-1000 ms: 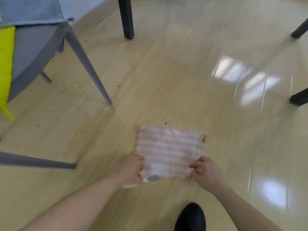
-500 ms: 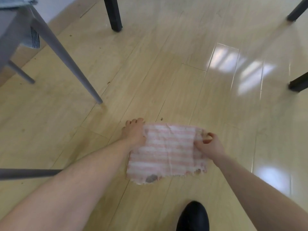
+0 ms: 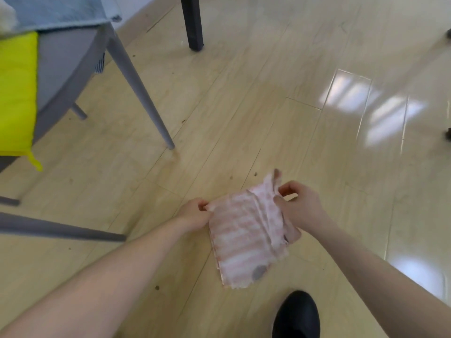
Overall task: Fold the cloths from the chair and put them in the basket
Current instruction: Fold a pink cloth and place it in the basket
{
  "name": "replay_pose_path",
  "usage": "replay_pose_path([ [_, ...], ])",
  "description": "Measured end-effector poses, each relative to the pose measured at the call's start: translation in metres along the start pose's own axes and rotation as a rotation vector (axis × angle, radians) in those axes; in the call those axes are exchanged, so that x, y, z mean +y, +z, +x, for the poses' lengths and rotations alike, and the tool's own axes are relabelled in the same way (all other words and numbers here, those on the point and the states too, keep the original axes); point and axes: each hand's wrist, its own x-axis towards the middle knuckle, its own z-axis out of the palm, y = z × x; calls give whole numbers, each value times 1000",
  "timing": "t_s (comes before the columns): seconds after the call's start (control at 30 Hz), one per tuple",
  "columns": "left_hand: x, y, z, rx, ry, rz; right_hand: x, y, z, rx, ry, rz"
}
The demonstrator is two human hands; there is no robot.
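Note:
A pink-and-white striped cloth (image 3: 240,237), folded into layers, hangs above the wooden floor with a grey stain near its lower edge. My left hand (image 3: 194,214) pinches its upper left corner. My right hand (image 3: 301,208) grips the upper right corner, where the fabric bunches up. The grey chair (image 3: 68,67) stands at the left, with a yellow cloth (image 3: 15,93) and a blue-grey cloth (image 3: 56,12) lying on its seat. No basket is in view.
Grey chair legs (image 3: 139,91) slant across the floor at the left. A black table leg (image 3: 194,23) stands at the top centre. My black shoe (image 3: 296,315) is at the bottom. Open wooden floor spreads to the right.
The cloth lay flat on the floor with both hands at its far corners. Now both hands have lifted it off the floor by those corners, and it hangs tilted.

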Motion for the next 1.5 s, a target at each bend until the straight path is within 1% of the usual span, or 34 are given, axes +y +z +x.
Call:
replay_pose_path([
  [0.1, -6, -10, -6, -20, -38, -111, -15, 27, -14, -60, -93, 20],
  [0.23, -13, -20, -7, -15, -71, -157, -21, 70, -31, -144, -131, 22],
  [0.4, -18, -24, 0, 5, -63, -197, -12, 120, -47, -213, -164, -28],
  [0.5, -17, -23, 2, 41, -22, -216, -14, 137, -55, -232, -154, -16],
  [0.6, -13, -20, -3, 89, 21, -202, -12, 136, -62, -307, -113, 52],
  [0.67, -16, -17, -4, 72, 11, -178, 0, 130, -66, -231, -93, 43],
  [0.73, -21, -12, -5, 33, 6, -93, 22, 123, -72, -127, -80, -40],
  [0.77, -24, -9, -6, 19, 14, -40, 33, 121, -76, -119, -80, -88],
  [0.83, -27, -3, -7, 46, 54, 6, 53, 122, -85, -180, -134, -164],
  [0.9, -27, 1, -9, 124, 70, -42, 61, 127, -92, -236, -203, -234],
  [0.97, -25, 3, -10, 179, 45, -58, 58, 127, -89, -232, -186, -251],
  [1.03, -25, 3, -8, 200, 29, -34, 46, 121, -77, -157, -107, -215],
  [1.1, -22, 2, -5, 204, 37, -35, 36, 113, -55, -33, -47, -121],
  [1.17, -14, 0, -2, 159, 62, -35, 27, 103, -30, 25, 26, -11],
  [1.23, -5, 1, 0, 78, 85, 40, 19, 97, -7, -50, 119, 44],
  [1.33, 4, 6, 0, -14, 132, 293, 11, 100, 5, -180, 170, 42],
  [1.4, 7, 8, -5, -3, 178, 357, 8, 99, 3, -208, 145, 58],
  [1.5, 13, 3, -12, 129, 294, 335, 9, 89, 1, -144, 100, 160],
])
